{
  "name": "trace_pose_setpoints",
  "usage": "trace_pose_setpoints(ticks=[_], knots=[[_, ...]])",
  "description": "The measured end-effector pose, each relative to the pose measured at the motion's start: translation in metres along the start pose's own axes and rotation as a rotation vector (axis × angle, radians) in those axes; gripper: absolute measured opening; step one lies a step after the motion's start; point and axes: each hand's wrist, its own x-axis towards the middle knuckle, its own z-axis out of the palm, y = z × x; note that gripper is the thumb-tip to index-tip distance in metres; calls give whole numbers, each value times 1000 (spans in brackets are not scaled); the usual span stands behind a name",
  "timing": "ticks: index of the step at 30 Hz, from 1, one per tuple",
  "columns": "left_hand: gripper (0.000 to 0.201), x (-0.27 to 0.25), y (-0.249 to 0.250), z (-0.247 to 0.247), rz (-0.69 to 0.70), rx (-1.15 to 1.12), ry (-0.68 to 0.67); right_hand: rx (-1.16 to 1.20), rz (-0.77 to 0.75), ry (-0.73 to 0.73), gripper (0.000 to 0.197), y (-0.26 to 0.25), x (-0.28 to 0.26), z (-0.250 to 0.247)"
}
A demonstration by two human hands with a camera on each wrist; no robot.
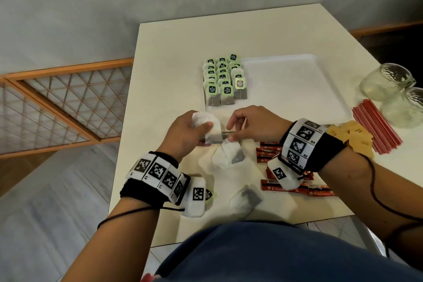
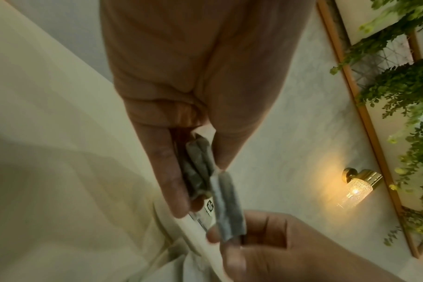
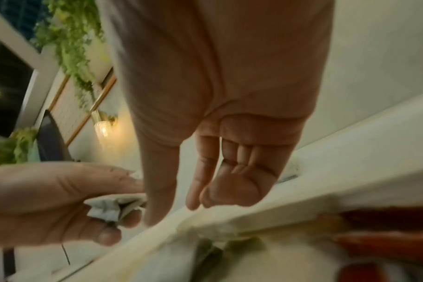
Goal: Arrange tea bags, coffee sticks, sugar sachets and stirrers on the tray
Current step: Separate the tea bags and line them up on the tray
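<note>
My left hand [image 1: 204, 133] grips a small stack of white tea bags [image 1: 209, 127] just in front of the white tray [image 1: 286, 80]. In the left wrist view the stack of tea bags [image 2: 198, 167] sits between its thumb and fingers. My right hand [image 1: 230, 134] pinches the outermost tea bag [image 2: 226, 206] at its edge with thumb and forefinger. Rows of green-tagged tea bags [image 1: 222, 78] fill the tray's left end. Loose tea bags [image 1: 229, 155] lie on the table below my hands, another tea bag [image 1: 247, 199] nearer me.
Red coffee sticks [image 1: 297, 186] lie under my right wrist. Brown sugar sachets [image 1: 353, 138] and red stirrers [image 1: 375, 126] lie to the right, beside two glass jars [image 1: 386, 82]. The tray's middle and right are bare. A wooden lattice screen [image 1: 57, 103] stands left of the table.
</note>
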Motion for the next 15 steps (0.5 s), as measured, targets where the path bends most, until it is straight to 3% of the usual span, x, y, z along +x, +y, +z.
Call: trace_pose_setpoints(ticks=[4,8,11,13,15], knots=[[16,1,-1,-4,46,105,19,-171,21,-56,23,0,-2,7],[44,2,1,-7,84,287,40,-192,21,-138,16,-6,-7,-6],[32,-1,4,0,70,261,-48,-81,-4,-205,17,-15,-7,-21],[21,-2,6,9,54,195,-117,36,-18,-171,15,-17,-3,-21],[32,-4,9,14,22,84,-155,145,-8,-110,15,-17,2,-16]])
